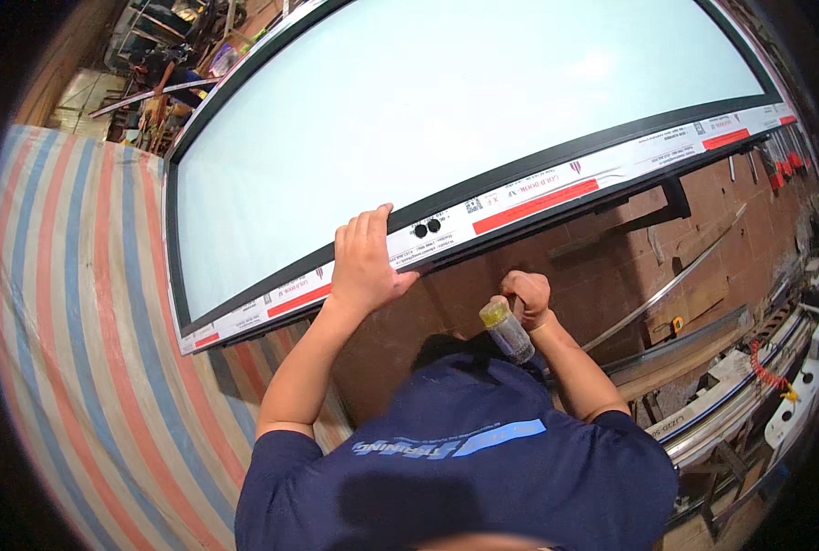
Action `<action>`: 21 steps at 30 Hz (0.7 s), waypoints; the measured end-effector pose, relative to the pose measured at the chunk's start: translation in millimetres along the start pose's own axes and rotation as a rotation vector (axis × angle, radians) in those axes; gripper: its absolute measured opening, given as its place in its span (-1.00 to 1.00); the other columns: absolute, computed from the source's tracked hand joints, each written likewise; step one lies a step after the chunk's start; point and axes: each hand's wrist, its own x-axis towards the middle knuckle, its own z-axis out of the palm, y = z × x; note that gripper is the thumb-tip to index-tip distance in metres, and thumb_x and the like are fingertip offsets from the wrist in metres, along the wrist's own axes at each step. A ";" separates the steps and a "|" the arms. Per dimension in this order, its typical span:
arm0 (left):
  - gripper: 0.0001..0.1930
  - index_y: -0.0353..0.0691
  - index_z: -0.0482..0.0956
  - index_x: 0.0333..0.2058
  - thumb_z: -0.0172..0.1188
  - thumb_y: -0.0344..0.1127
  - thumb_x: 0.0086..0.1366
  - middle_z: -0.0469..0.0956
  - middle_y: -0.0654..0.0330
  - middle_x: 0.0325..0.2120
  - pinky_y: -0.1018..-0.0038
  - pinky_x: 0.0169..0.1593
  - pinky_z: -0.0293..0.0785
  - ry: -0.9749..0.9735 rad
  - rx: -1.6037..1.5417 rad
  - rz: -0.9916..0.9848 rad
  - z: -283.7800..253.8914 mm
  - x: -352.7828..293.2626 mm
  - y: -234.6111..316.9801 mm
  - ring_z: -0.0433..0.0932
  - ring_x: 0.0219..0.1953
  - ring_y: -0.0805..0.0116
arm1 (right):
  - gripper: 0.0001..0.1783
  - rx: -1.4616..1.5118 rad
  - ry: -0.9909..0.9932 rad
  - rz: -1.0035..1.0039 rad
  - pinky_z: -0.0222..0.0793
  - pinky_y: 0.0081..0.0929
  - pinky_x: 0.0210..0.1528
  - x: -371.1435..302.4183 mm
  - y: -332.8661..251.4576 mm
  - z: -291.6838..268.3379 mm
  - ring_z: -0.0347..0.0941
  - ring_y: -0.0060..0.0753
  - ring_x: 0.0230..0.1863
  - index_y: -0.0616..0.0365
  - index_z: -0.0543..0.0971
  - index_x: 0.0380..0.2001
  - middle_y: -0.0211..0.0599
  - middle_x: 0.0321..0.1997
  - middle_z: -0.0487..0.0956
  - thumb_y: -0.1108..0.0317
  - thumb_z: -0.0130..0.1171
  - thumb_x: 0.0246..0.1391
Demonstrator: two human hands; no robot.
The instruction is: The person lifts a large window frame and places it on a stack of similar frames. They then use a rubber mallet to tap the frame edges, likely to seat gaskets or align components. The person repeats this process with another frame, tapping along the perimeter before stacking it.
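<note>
A large glazed panel [446, 101] with a dark inner border lies before me, its near frame rail [538, 208] covered in white and red protective film. My left hand [363, 262] grips this rail, fingers over the top and thumb at the near edge. Just right of those fingers, two round black holes or plugs [427, 228] show in the rail. Close to my body, my right hand [529, 294] is closed round the handle of a mallet [508, 332]. Its head is cylindrical, greyish and clear-looking with a yellow end, and stands apart from the panel. Most of the handle is hidden.
Red, blue and white striped sheeting [88, 303] spreads on the left. At right are a metal-railed bench or machine [731, 390], a coiled red hose [766, 365] and a yellow tape measure [676, 324]. Another person [166, 78] is at the far left among clutter.
</note>
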 end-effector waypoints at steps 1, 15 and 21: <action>0.15 -0.37 0.39 0.40 0.76 -0.18 -0.19 0.57 -0.12 0.18 0.01 0.34 0.40 -0.005 -0.006 0.005 0.0 0.1 0.1 0.55 0.25 -0.16 | -0.69 -0.035 0.052 -0.033 0.45 -0.17 -0.49 -1.9 3.1 3.4 0.59 -0.02 -0.54 0.03 0.59 -0.43 -0.19 -0.54 0.53 0.19 0.48 0.31; 0.14 -0.45 0.38 0.41 0.76 0.06 -0.02 0.57 -0.11 0.17 0.01 0.29 0.39 0.018 -0.011 0.055 8.7 0.3 -10.2 0.56 0.23 -0.09 | -0.73 -0.655 0.099 0.254 0.58 -0.02 -0.37 -85.0 91.0 63.1 0.73 0.06 -0.38 0.01 0.81 -0.26 -0.12 -0.30 0.79 0.07 0.54 0.14; 0.17 -0.50 0.36 0.43 0.71 0.19 0.07 0.57 -0.11 0.19 0.01 0.30 0.38 -0.028 0.015 0.040 6.6 -2.1 -8.2 0.55 0.23 -0.02 | -0.51 -0.331 0.291 0.460 0.45 -0.17 -0.42 -46.3 69.5 68.1 0.55 -0.15 -0.53 0.14 0.74 -0.37 -0.17 -0.49 0.65 -0.11 0.54 0.23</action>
